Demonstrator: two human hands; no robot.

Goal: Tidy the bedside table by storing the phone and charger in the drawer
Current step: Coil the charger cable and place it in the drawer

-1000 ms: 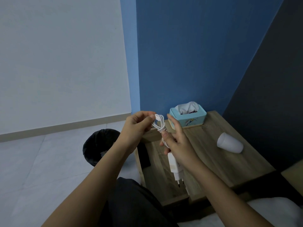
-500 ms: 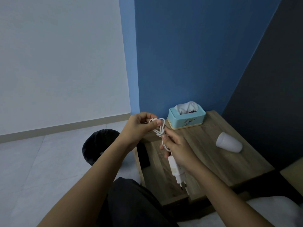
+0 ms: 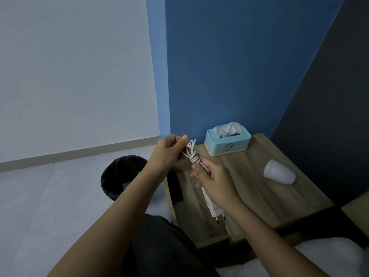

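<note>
Above the near-left part of the wooden worktop (image 3: 249, 198), both hands hold the white charger (image 3: 212, 207). The left hand (image 3: 169, 152) has its grip pinched on the looped far end of the coiled cable (image 3: 191, 151), thumb and fingertips together. The right hand (image 3: 216, 183), just nearer, has its grip curled round the wrapped bundle, and the plug body hangs below it with its prongs pointing down. A teal tissue box (image 3: 229, 145) sits at the far edge. A white cup (image 3: 279, 174) lies on its side to the right. A black bin (image 3: 119, 176) stands on the floor to the left.

Head-worn view — forward and down, close over bedside table (image 3: 249, 186).
</note>
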